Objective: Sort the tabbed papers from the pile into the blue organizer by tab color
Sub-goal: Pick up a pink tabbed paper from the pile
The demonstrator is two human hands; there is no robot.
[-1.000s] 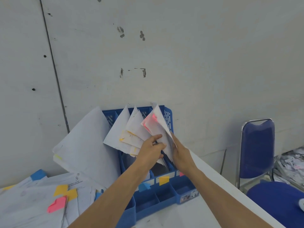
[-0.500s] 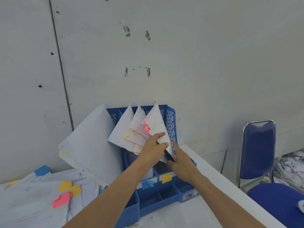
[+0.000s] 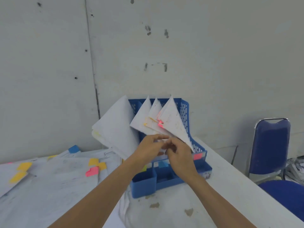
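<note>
Papers [image 3: 172,119] | pink-tabbed, leaning in organizer [image 3: 185,112] right slot; pile [image 3: 49,175] lies well left | likely light, floppy, easily creased; pinch lower edge, keep flat | left hand [image 3: 152,146], right hand [image 3: 180,155] curled at sheets' lower edge; grip unclear

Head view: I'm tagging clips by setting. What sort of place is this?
Likely a bare office or storeroom: a white table strewn with tabbed papers, a blue organizer, a padded blue chair.
</note>
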